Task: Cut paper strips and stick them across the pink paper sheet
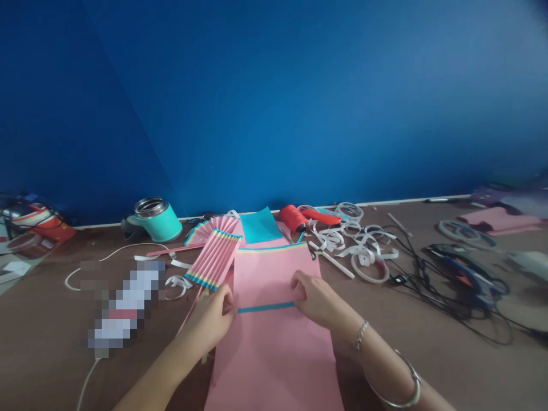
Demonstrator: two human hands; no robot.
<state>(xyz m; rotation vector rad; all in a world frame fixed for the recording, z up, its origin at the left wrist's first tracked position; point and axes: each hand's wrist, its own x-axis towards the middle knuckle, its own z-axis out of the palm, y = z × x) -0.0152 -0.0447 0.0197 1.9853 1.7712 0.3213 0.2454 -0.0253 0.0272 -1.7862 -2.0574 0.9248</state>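
Observation:
In front of me lies pink paper (pixel 274 354) that reaches down to the bottom of the view. Its upper part carries a blue-and-yellow band along the far edge and a blue strip (pixel 265 307) across the middle; whether this is one sheet or two, I cannot tell. My left hand (pixel 214 317) is closed at the paper's left edge, level with the strip. Curled fingers of my right hand (pixel 314 297) grip the paper near its right edge; the fingertips are partly hidden. Beyond my left hand rests a pleated pink paper piece (pixel 215 260) with blue-and-yellow ends.
Behind are a blue paper sheet (pixel 261 225), a red thread spool (pixel 293 218) and a turquoise mug (pixel 159 220). Curled white strips (pixel 363 248) and black cables (pixel 436 302) lie to the right. A blurred-out device (pixel 128 305) with a white cable lies left.

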